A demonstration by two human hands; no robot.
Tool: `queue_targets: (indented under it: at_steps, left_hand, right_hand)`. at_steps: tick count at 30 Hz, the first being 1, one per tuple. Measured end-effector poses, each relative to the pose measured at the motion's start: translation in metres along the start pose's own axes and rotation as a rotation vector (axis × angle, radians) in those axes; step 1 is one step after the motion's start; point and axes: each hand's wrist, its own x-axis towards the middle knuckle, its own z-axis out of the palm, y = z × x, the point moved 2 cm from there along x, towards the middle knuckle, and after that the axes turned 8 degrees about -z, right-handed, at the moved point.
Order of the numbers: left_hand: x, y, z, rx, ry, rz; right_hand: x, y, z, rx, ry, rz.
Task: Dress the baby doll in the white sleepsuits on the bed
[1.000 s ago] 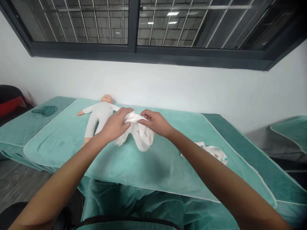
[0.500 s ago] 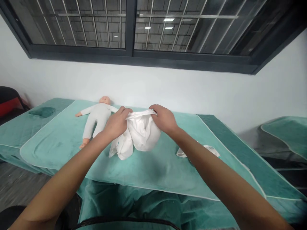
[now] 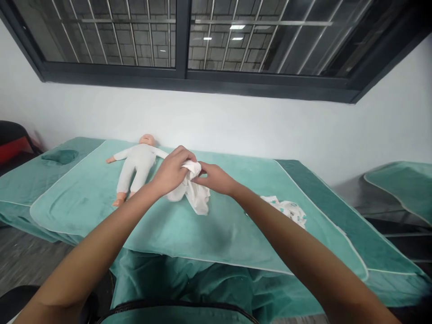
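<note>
A white cloth garment (image 3: pixel 198 198) hangs bunched in the air above the mat, its upper edge gathered between my hands. My left hand (image 3: pixel 174 170) is closed on the gathered edge from the left. From the right, my right hand (image 3: pixel 216 177) pinches the same bunch with thumb and fingers, close to the left fingertips. Left of them a baby doll (image 3: pixel 137 162) in a white bodysuit lies on its back, arms spread, feet towards me. One of its arms ends behind my left hand, so that doll hand is hidden.
Beyond my right forearm lies a crumpled white printed cloth (image 3: pixel 290 211). A light green mat (image 3: pixel 229 240) covers the padded table. At the far left is a small dark green pillow (image 3: pixel 60 156). A wall with a barred window (image 3: pixel 184 76) stands behind.
My hands have come together, bunching the edge that was stretched between them. The right hand moved left, and the garment now hangs narrower. More of the printed cloth shows; the doll lies still.
</note>
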Motion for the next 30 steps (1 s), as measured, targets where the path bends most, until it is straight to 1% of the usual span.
queue_targets:
  at_steps: [1, 3, 5, 6, 7, 9, 11, 13, 16, 18, 20, 22, 25, 27, 29, 30]
  left_hand:
    - [0.000, 0.001, -0.001, 0.013, 0.008, -0.010]
    - [-0.002, -0.003, -0.006, 0.089, 0.020, -0.059]
    - [-0.007, -0.014, -0.010, 0.241, -0.016, -0.146]
    - [-0.010, -0.022, -0.012, 0.337, -0.057, -0.196]
    - [-0.013, -0.029, -0.013, 0.436, -0.106, -0.244]
    - [-0.020, -0.044, -0.014, 0.602, -0.195, -0.318]
    - [-0.026, -0.056, -0.014, 0.672, -0.212, -0.366]
    - [-0.030, -0.066, -0.016, 0.616, -0.179, -0.411]
    - [-0.032, -0.074, -0.021, 0.362, -0.151, -0.477]
    - [-0.030, -0.075, -0.026, 0.195, -0.167, -0.497]
    - [-0.027, -0.073, -0.030, 0.090, -0.201, -0.502]
    - [-0.023, -0.068, -0.035, 0.048, -0.221, -0.491]
    - [-0.018, -0.057, -0.042, 0.036, -0.248, -0.458]
    - [-0.016, -0.050, -0.045, 0.022, -0.287, -0.449]
    - [-0.016, -0.043, -0.047, -0.005, -0.304, -0.468]
    - [-0.016, -0.040, -0.048, -0.022, -0.287, -0.482]
  right_hand:
    - [0.003, -0.001, 0.002, -0.011, 0.028, 0.010]
    - [0.007, 0.001, -0.001, -0.136, 0.156, 0.044]
    - [0.007, 0.007, -0.008, -0.315, 0.280, 0.101]
    - [0.006, 0.012, -0.012, -0.389, 0.302, 0.135]
    - [0.005, 0.018, -0.014, -0.443, 0.296, 0.171]
    - [0.002, 0.031, -0.016, -0.484, 0.244, 0.241]
    - [-0.004, 0.046, -0.015, -0.446, 0.220, 0.294]
    - [-0.011, 0.060, -0.014, -0.328, 0.244, 0.324]
    - [-0.023, 0.075, -0.018, -0.084, 0.347, 0.326]
    - [-0.030, 0.079, -0.028, 0.021, 0.410, 0.313]
    - [-0.037, 0.076, -0.043, 0.046, 0.423, 0.310]
    - [-0.041, 0.069, -0.060, 0.017, 0.369, 0.323]
    - [-0.045, 0.054, -0.085, -0.074, 0.192, 0.361]
    - [-0.046, 0.046, -0.097, -0.088, 0.094, 0.386]
    - [-0.047, 0.041, -0.105, -0.017, 0.070, 0.401]
    - [-0.047, 0.041, -0.106, 0.046, 0.074, 0.409]
